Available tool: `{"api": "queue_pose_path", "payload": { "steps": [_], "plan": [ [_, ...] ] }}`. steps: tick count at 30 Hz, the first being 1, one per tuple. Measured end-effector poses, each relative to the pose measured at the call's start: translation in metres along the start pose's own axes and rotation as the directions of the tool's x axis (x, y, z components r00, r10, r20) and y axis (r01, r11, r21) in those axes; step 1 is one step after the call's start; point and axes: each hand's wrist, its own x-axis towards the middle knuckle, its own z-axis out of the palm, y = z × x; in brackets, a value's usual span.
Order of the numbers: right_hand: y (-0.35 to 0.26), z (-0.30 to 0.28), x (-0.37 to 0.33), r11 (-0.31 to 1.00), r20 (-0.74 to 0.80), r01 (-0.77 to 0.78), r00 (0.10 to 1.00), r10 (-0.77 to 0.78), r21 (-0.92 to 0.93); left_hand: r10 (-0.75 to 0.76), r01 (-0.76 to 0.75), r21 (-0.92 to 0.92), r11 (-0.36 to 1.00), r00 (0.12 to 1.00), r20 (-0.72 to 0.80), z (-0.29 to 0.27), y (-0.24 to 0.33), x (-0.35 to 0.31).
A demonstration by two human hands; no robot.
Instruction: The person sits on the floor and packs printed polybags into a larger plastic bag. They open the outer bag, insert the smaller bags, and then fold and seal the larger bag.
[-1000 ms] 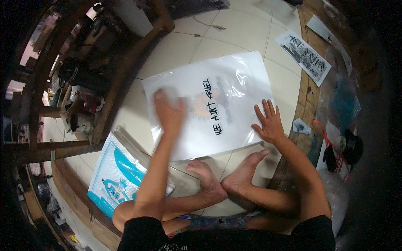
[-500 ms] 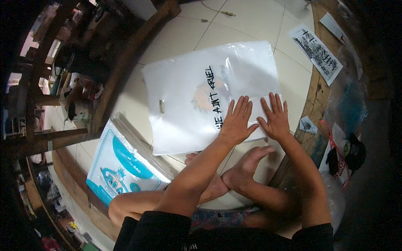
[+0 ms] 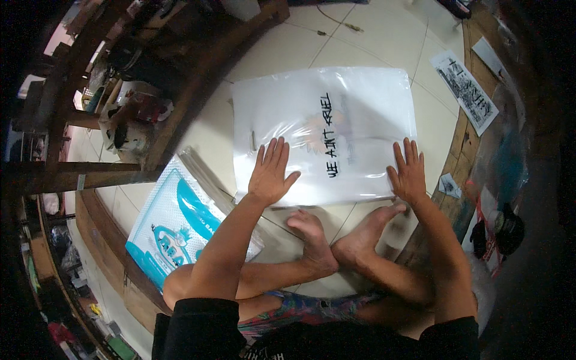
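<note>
A large white plastic bag [image 3: 288, 102] lies flat on the floor in front of me, with black lettering and a faint coloured figure on it. A cut-out handle slot shows near its left side. My left hand [image 3: 269, 174] rests palm down on the bag's lower left part, just beside the slot, fingers stretched. Toward the lower right corner, my right hand [image 3: 409, 174] lies flat along the bag's right edge with its fingers spread. Neither hand holds anything. Whether more bags lie under this one I cannot tell.
A stack of white and turquoise printed plastic packages [image 3: 180, 222] sits at my left knee. Wooden beams [image 3: 459, 156] border the tiled floor. On the right are a black-and-white printed sheet [image 3: 465, 90], a paper scrap [image 3: 449, 185] and crumpled clear plastic. My bare feet [image 3: 366, 234] are close to the bag.
My left hand has slid from the bag's right part to its left part, while my right hand stays near the right edge. The bag now lies straighter.
</note>
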Motion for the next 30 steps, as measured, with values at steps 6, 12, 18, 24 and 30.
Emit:
{"api": "queue_pose_path", "payload": {
  "steps": [6, 12, 18, 24, 30],
  "plan": [
    [-0.009, -0.017, 0.01, 0.997, 0.05, 0.045, 0.998, -0.042, -0.056, 0.065, -0.069, -0.05, 0.996, 0.995, -0.069, 0.006, -0.013, -0.005],
    [-0.004, -0.035, 0.096, 0.991, -0.213, 0.122, 0.968, -0.132, -0.057, 0.04, -0.042, -0.066, 0.997, 0.999, -0.034, 0.001, -0.009, 0.001],
    [0.005, -0.024, 0.176, 0.993, -0.121, 0.093, 0.988, -0.101, -0.068, 0.033, -0.031, -0.054, 0.998, 0.999, 0.034, -0.005, -0.005, -0.004],
    [0.012, -0.01, 0.181, 0.99, -0.145, 0.141, 0.979, -0.144, -0.03, 0.028, -0.026, -0.064, 0.998, 0.999, 0.03, -0.008, -0.001, 0.0],
    [0.016, -0.012, 0.179, 0.99, -0.14, 0.127, 0.981, -0.134, -0.062, -0.043, -0.068, -0.3, 0.952, 0.936, -0.348, -0.011, 0.03, 0.08]
  ]
}}
